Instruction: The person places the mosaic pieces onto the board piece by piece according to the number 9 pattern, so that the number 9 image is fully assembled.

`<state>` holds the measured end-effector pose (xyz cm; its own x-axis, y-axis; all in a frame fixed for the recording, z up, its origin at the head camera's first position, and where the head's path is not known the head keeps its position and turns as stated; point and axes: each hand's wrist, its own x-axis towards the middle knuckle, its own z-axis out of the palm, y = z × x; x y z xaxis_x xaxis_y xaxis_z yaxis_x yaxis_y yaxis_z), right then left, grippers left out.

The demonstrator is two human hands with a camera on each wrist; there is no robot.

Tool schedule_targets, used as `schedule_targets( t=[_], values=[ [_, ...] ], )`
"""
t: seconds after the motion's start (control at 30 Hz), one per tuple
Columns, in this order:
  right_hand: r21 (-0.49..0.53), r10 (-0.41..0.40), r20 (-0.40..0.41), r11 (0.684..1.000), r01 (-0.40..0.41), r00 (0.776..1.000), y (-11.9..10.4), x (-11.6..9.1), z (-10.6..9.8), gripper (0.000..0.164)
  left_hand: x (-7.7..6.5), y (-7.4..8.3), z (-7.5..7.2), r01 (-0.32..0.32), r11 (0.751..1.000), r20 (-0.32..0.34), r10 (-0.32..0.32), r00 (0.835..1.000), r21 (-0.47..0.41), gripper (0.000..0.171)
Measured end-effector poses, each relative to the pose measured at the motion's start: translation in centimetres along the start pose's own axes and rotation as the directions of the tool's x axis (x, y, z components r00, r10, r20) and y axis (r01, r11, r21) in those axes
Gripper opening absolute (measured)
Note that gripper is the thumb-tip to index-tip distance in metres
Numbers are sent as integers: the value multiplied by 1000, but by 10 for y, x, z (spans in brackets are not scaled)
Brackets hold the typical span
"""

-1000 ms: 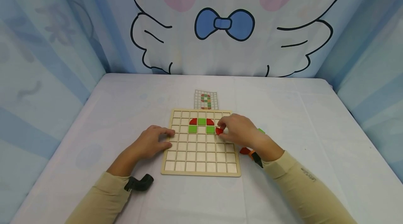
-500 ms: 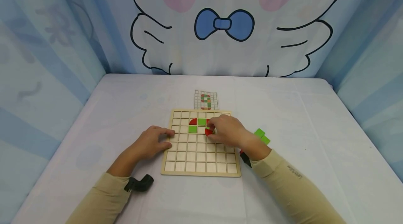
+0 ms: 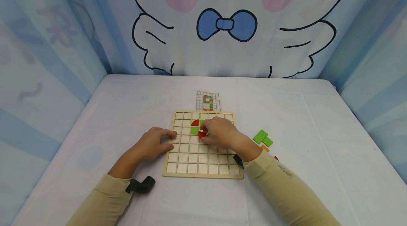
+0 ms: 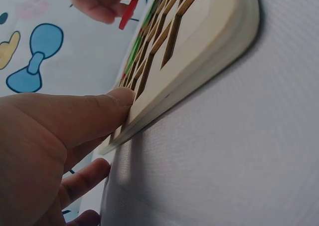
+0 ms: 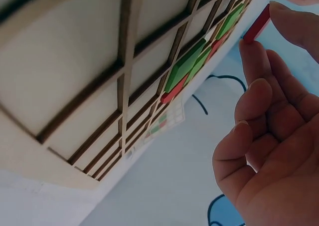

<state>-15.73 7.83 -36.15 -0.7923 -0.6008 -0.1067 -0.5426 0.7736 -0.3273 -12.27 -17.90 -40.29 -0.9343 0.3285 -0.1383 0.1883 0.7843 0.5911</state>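
Note:
A wooden grid board (image 3: 203, 164) lies on the table. My left hand (image 3: 155, 143) rests against its left edge, thumb (image 4: 107, 106) on the frame and fingers relaxed. Over the upper middle cells, my right hand (image 3: 220, 134) pinches a red quarter-circle tile (image 3: 201, 135) between thumb and fingertip; in the right wrist view this red tile (image 5: 257, 24) stands on edge, clear of the grid. Set in the board are a red tile (image 3: 195, 123) and a green square tile (image 3: 194, 130), with more green and red tiles partly hidden by the right hand.
A small printed pattern card (image 3: 208, 99) lies just beyond the board. To the right are loose green tiles (image 3: 260, 136), an orange tile (image 3: 264, 147) and a bit of red tile (image 3: 276, 158) beside the right sleeve. A printed curtain (image 3: 225, 53) hangs behind the table.
My right hand has moved left across the board with the red tile, from near the right side to the upper middle. The loose tiles have come into fuller view. My left hand stays put.

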Motion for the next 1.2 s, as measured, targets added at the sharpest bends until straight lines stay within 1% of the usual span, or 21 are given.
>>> schedule_targets(
  t=[0.37, 0.57, 0.73, 0.9, 1.03, 1.2],
  values=[
    [-34, -2, 40, 999, 3, 999, -8, 10, 6, 28, 0, 1, 0, 1, 1000, 2, -1, 1000, -8, 30],
    [-42, -6, 49, 999, 8, 999, -11, 12, 8, 25, 0, 0, -1, -12, 1000, -1, 12, 1000, -9, 29],
    [-72, -13, 55, 997, 17, 998, -13, 14, 10, 24, 1, 0, 0, -10, 1000, 2, 10, 1000, -13, 30],
    [-80, -13, 58, 997, 18, 998, -14, 15, 12, 18, 1, 0, 0, -6, 1000, 3, 6, 1000, -15, 31],
    [-89, -20, 54, 996, 25, 998, -15, 15, 13, 14, 0, 0, -1, -18, 1000, -1, 18, 1000, -4, 30],
    [-105, -29, 51, 994, 34, 998, -16, 15, 13, 9, 0, 0, -1, -10, 1000, 2, 10, 1000, 3, 31]
  ],
)
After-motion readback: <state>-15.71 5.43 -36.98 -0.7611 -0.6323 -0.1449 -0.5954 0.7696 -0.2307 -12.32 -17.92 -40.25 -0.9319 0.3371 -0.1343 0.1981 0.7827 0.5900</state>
